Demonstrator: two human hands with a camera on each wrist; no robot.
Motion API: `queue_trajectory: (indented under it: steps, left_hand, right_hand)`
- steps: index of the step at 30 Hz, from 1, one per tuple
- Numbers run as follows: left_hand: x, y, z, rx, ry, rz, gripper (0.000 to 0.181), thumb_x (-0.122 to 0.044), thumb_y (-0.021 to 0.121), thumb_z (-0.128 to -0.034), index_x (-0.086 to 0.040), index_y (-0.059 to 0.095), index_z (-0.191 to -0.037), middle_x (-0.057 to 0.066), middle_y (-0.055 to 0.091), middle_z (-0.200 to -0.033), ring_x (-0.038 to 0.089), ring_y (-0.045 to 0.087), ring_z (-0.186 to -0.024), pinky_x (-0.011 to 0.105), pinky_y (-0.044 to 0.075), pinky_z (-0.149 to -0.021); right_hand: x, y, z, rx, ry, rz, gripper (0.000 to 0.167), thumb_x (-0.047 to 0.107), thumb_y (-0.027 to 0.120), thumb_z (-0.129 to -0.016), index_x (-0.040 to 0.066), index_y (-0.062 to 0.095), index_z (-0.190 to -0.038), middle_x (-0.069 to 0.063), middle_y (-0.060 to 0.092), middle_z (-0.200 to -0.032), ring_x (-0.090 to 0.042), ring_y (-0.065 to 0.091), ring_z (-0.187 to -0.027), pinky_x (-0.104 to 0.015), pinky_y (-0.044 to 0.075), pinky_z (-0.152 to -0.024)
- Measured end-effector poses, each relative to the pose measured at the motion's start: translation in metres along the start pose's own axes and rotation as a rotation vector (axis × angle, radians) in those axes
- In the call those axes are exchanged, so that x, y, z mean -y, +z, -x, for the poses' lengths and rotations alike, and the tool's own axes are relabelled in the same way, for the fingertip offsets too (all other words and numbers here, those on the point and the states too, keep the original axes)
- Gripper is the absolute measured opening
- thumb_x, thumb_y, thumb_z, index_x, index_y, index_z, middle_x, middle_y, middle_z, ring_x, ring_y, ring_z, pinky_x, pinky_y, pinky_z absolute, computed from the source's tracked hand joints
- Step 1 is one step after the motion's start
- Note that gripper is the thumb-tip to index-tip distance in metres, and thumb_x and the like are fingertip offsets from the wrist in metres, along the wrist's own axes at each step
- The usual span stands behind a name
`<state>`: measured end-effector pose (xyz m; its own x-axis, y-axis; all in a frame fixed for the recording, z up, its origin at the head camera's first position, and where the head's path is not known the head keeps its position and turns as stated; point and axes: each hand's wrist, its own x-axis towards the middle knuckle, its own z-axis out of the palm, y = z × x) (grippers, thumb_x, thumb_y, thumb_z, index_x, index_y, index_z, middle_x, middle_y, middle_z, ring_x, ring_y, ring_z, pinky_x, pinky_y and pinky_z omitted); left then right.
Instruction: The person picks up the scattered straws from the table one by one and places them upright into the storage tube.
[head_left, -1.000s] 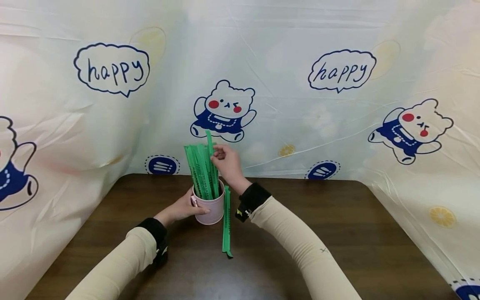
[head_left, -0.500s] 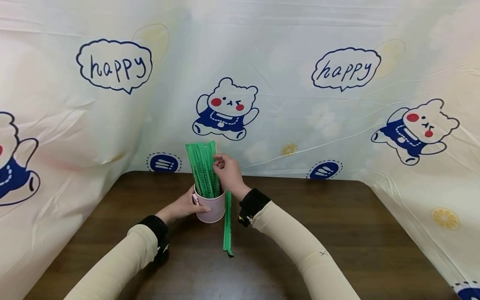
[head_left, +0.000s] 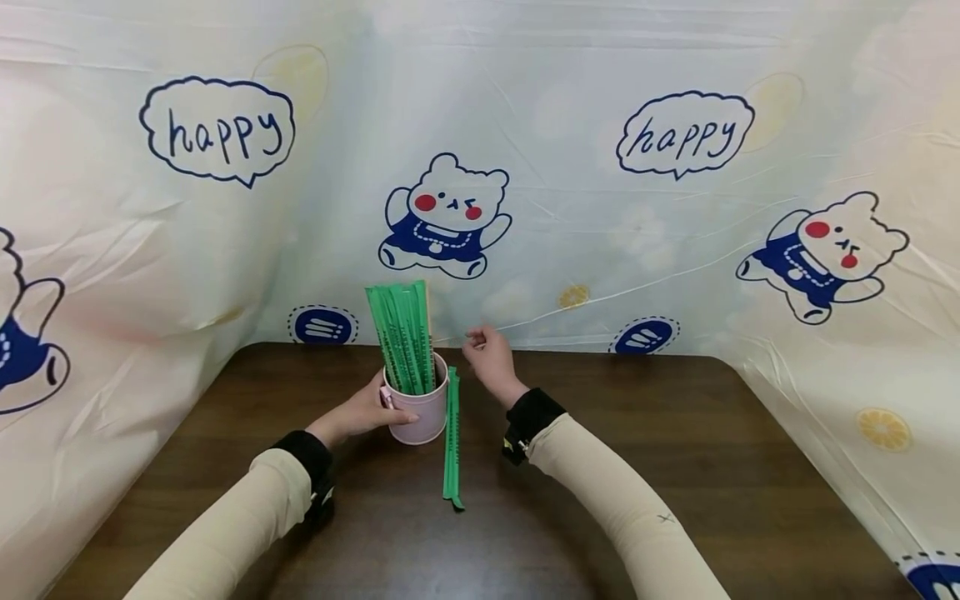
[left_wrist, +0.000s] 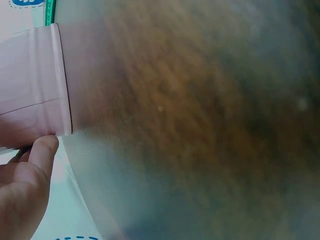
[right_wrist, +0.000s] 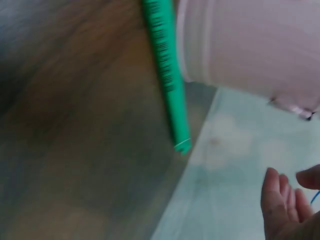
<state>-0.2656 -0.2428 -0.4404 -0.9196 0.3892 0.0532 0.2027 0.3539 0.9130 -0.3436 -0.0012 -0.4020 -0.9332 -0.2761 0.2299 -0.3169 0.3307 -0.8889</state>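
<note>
A pink cup stands upright on the table, and my left hand grips its left side near the handle, thumb across the front. Several long green packs, which look like wrapped chopsticks, stand bunched in the cup, leaning slightly left. One more green wrapped pack lies on the table just right of the cup. My right hand is up in the air to the right of the cup, its fingers loosely bent around nothing. In the right wrist view, those fingers are apart from both the cup and the lying pack.
The brown wooden table ends at a back edge close behind the cup. A pale cloth with printed bears and lettering hangs behind it and along both sides.
The right hand slid a raised green pack down among the others in the cup, then let go and moved away to the right. The left hand keeps its hold on the cup.
</note>
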Motion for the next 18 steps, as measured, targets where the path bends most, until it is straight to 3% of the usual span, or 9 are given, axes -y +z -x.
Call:
queue_trajectory:
  steps: [1,4,7,8,13,18]
  left_hand:
    - [0.0,0.0,0.0,0.0,-0.001,-0.004,0.104,-0.024,0.08,-0.0882,-0.008,0.006,-0.159,0.027,0.036,-0.154,0.041,0.043,-0.137,0.066,0.035,-0.119]
    - [0.0,-0.001,0.001,-0.002,-0.006,-0.007,0.104,-0.024,0.08,-0.0884,-0.009,0.005,-0.16,0.027,0.035,-0.155,0.043,0.042,-0.138,0.067,0.033,-0.119]
    - [0.0,-0.002,0.002,-0.004,-0.01,-0.013,0.105,-0.025,0.08,-0.0887,-0.009,0.004,-0.16,0.027,0.035,-0.155,0.043,0.041,-0.139,0.067,0.032,-0.119]
    - [0.0,-0.002,0.002,-0.004,-0.01,-0.011,0.105,-0.024,0.08,-0.0888,-0.009,0.004,-0.16,0.027,0.035,-0.155,0.043,0.041,-0.139,0.067,0.032,-0.119]
    - [-0.001,-0.002,0.002,0.002,-0.002,-0.006,0.105,-0.025,0.079,-0.0892,-0.008,0.004,-0.16,0.027,0.034,-0.155,0.043,0.041,-0.139,0.067,0.032,-0.119]
    - [-0.001,-0.001,0.001,0.003,0.003,-0.004,0.103,-0.025,0.079,-0.0892,-0.007,0.006,-0.159,0.028,0.036,-0.154,0.043,0.041,-0.139,0.066,0.032,-0.12]
  right_hand:
    - [-0.017,0.0,-0.006,0.029,-0.015,-0.007,0.027,0.012,0.06,-0.1,-0.001,0.064,-0.123,-0.017,0.067,-0.106,-0.029,0.067,-0.083,-0.035,0.055,-0.07]
    - [-0.031,0.0,-0.008,0.106,0.074,0.045,0.025,0.012,0.066,-0.097,0.001,0.067,-0.12,-0.013,0.07,-0.1,-0.024,0.068,-0.079,-0.035,0.058,-0.07]
    - [-0.031,0.004,-0.002,0.189,0.185,0.09,0.027,0.008,0.067,-0.096,-0.001,0.067,-0.121,-0.017,0.071,-0.102,-0.028,0.071,-0.078,-0.036,0.062,-0.068]
    - [-0.02,0.005,0.006,0.205,0.241,0.121,0.029,0.003,0.066,-0.094,-0.005,0.066,-0.122,-0.022,0.071,-0.105,-0.032,0.072,-0.08,-0.038,0.063,-0.07]
    - [-0.015,0.018,0.021,0.248,0.272,0.204,0.031,0.0,0.065,-0.093,-0.01,0.064,-0.123,-0.025,0.071,-0.105,-0.03,0.072,-0.081,-0.034,0.063,-0.066]
    - [-0.016,0.026,0.025,0.26,0.268,0.246,0.021,-0.001,0.067,-0.091,-0.009,0.067,-0.111,-0.014,0.067,-0.082,-0.021,0.066,-0.067,-0.032,0.061,-0.059]
